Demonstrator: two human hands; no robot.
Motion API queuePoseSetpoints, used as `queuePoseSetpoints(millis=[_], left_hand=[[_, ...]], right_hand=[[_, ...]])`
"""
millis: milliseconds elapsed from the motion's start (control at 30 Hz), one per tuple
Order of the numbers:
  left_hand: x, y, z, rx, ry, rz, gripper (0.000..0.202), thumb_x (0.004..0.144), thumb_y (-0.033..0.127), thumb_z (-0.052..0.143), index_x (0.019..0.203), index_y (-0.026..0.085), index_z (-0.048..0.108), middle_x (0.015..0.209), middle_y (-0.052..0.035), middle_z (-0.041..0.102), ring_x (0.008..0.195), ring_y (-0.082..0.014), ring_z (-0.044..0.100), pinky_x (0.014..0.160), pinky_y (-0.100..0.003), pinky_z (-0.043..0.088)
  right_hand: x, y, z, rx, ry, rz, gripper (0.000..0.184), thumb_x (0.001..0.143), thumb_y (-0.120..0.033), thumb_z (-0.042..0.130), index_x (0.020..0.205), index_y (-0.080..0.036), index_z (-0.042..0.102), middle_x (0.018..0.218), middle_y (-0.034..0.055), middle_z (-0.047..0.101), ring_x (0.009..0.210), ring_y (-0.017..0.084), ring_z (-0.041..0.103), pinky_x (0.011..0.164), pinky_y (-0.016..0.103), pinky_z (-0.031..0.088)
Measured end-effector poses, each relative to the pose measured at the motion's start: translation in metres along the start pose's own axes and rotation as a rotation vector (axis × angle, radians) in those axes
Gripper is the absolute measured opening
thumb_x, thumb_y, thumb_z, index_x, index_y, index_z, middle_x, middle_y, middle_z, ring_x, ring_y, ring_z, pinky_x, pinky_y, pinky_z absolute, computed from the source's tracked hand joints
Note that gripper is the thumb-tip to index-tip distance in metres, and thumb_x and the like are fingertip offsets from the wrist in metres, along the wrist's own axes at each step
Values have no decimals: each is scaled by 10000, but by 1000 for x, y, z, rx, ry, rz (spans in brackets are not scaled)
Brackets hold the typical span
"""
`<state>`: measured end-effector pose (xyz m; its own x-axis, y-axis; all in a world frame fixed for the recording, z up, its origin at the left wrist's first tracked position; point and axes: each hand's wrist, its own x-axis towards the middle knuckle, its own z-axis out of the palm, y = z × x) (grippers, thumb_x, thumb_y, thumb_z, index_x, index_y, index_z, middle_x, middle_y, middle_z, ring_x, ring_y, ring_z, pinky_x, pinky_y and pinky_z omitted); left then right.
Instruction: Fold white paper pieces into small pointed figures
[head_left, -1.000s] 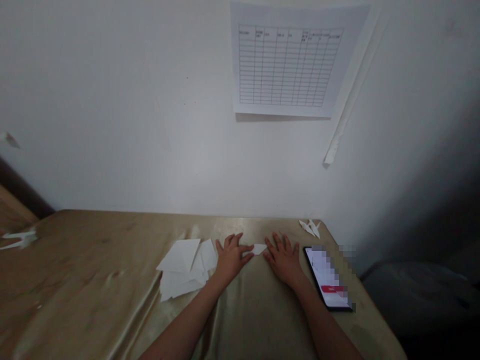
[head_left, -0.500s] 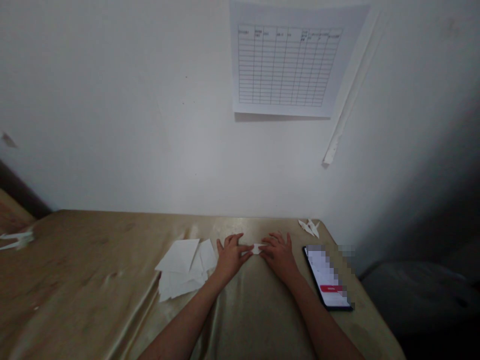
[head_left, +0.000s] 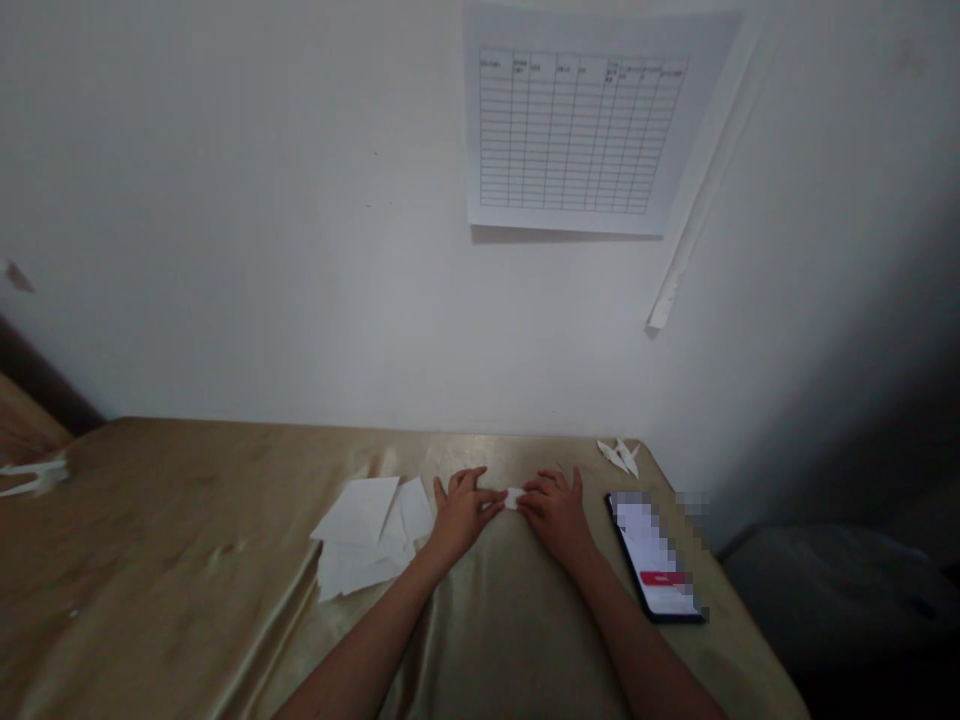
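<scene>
A small folded piece of white paper (head_left: pixel 513 498) lies between my two hands, low over the cloth-covered table. My left hand (head_left: pixel 461 510) pinches its left end between thumb and index finger, the other fingers raised and spread. At the opposite end, my right hand (head_left: pixel 556 507) grips the paper in the same way, its little finger lifted. Only the middle of the paper shows; both ends are hidden by fingertips. Beside my left forearm rests a loose pile of white paper sheets (head_left: pixel 364 535).
A phone (head_left: pixel 656 555) with a lit screen lies right of my right hand. Small folded white paper pieces (head_left: pixel 619 456) sit at the table's far right corner. The table (head_left: pixel 187 520) meets a white wall bearing a printed grid sheet (head_left: pixel 570 130). A white object (head_left: pixel 34 478) lies far left.
My right hand's fingers have bent slightly lower around the paper. Both hands otherwise stay in place, still pinching it.
</scene>
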<state>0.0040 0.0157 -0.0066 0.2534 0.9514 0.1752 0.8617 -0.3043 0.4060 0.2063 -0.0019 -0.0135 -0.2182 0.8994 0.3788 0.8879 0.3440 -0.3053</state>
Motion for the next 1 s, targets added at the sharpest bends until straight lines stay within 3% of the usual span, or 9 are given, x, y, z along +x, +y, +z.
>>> queuePoseSetpoints(millis=[533,700,1000], left_hand=[[0,4,-4,-4,-8,-12,200,924,442,621,1066,448,761,1466,-7,555,1388,-317,407,1148,-747,83],[2,5,-1,-22,27,-25,214,933,479,590,991,392,778,1443,1,576,1381,-317,415,1144,-755,80],[7,5,8,-45,58,-51,131,891,426,668,962,375,765,1430,12,588,1370,-306,419,1141,-762,48]], right_hand=[[0,0,4,22,15,-22,129,920,-316,643,965,-337,762,1098,6,726,1232,237,508,1194,606,47],[0,-2,7,30,59,-40,112,912,-293,656,923,-320,765,1138,10,708,1248,239,478,1197,559,126],[2,-8,10,18,42,-27,140,941,-278,605,973,-301,740,1119,15,696,1232,248,472,1190,562,138]])
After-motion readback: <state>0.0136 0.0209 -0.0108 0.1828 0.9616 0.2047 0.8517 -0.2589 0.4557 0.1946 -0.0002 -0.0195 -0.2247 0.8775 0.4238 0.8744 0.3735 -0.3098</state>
